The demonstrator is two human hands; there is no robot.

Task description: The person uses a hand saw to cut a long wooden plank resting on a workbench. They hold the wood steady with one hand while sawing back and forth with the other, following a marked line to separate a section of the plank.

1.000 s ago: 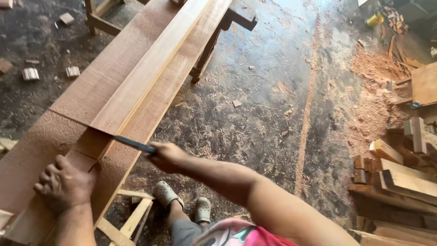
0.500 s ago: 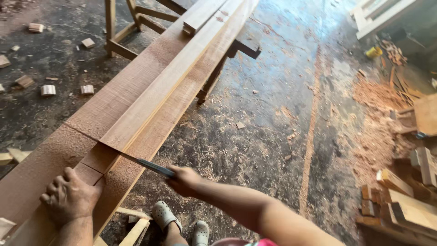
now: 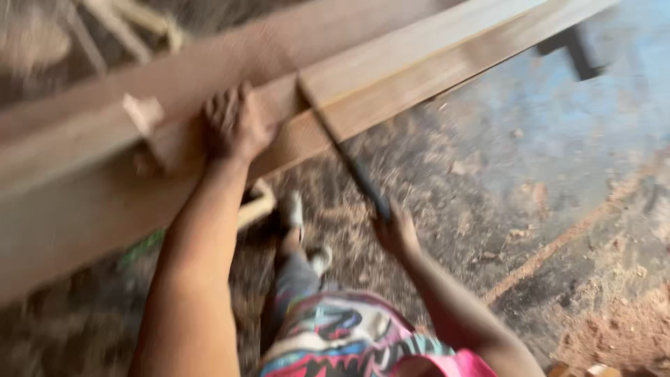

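The view is blurred by motion. My left hand (image 3: 234, 126) presses flat on a long wooden plank (image 3: 419, 63) that lies across wider boards (image 3: 84, 209). My right hand (image 3: 394, 230) grips the dark handle of a hand saw (image 3: 342, 150), whose thin blade runs up to the plank's end near my left hand. A small pale wood block (image 3: 143, 112) sits on the boards left of my left hand. My legs and feet (image 3: 300, 230) show below the boards.
Sawdust covers the dirt floor (image 3: 558, 181), with a thicker orange heap (image 3: 628, 328) at lower right. A dark trestle leg (image 3: 579, 49) stands under the planks at upper right. Wooden frame pieces (image 3: 132, 24) show blurred at upper left.
The camera has swung and closed in, so the boards now run across the top. My left hand sits nearer the saw blade; my right hand still holds the saw.
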